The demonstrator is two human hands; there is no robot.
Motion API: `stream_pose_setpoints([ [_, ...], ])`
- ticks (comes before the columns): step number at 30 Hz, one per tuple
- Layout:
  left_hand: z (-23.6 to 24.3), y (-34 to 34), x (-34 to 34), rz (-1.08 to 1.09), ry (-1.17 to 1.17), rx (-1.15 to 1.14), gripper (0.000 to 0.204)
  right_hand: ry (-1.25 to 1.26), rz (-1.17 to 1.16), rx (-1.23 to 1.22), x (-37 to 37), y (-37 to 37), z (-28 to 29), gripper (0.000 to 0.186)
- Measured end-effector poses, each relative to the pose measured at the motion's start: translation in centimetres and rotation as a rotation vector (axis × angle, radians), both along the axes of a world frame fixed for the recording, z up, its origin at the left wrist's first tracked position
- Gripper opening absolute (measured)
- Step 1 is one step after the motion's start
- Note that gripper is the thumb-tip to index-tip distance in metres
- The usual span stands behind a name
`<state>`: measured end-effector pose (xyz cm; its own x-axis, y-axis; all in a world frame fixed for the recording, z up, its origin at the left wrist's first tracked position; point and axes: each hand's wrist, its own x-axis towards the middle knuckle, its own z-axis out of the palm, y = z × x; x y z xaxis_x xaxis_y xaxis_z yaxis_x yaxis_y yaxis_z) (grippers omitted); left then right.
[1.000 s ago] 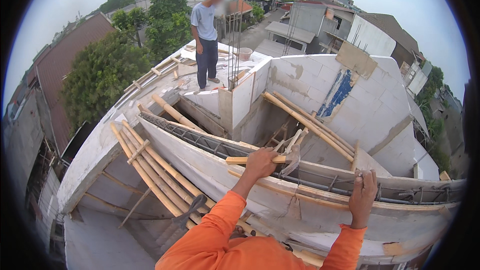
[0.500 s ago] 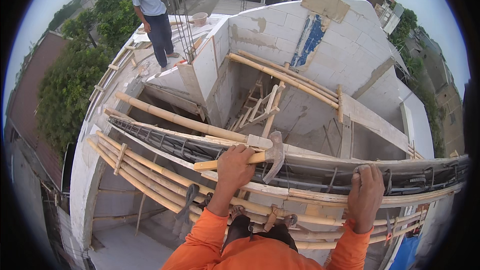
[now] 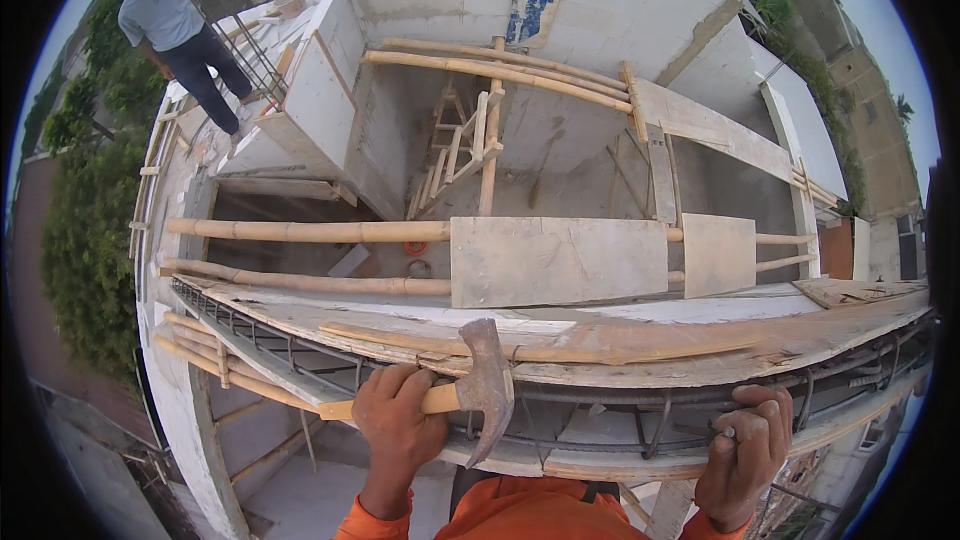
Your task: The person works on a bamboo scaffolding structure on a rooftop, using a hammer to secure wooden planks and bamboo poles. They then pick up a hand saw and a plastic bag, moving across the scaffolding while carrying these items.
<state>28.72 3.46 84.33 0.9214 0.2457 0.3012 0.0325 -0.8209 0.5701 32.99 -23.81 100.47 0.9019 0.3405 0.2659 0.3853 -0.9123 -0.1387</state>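
Observation:
My left hand is closed round the wooden handle of a claw hammer. The hammer's grey metal head stands to the right of the fist, its claw curving down. Below and behind it runs a long narrow formwork trough of boards with steel reinforcing bars and stirrups inside. Over the right part of this trough is my right hand, its fingers pinched together. A small greyish tip shows at the thumb and fingers, too little to name. The trough's near board passes close under both hands.
Bamboo poles and plywood sheets span the opening beyond the trough. Inside the walls stands a wooden ladder-like frame. A person stands on the ledge at far left, near upright rebar. Below me is a drop between walls.
My view has tilted down and shifted right, and I am nearer the trough. The hammer stays in my left hand; my right hand has turned, showing more of its fingertips.

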Motion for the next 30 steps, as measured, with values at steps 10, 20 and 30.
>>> stream_pose_setpoints([
  [10, 0.3, 0.5, 0.1, -0.012, 0.062, -0.019, 0.029, 0.017, -0.002, 0.006, 0.4, 0.5, 0.4, 0.025],
  [20, 0.3, 0.8, -0.1, -0.029, 0.071, -0.055, 0.027, 0.044, -0.057, -0.119, 0.1, 1.9, 1.1, 0.022],
  [30, 0.4, 0.8, 0.2, -0.034, 0.064, -0.039, 0.028, -0.027, -0.049, -0.046, 0.5, 1.5, 0.0, 0.01],
])
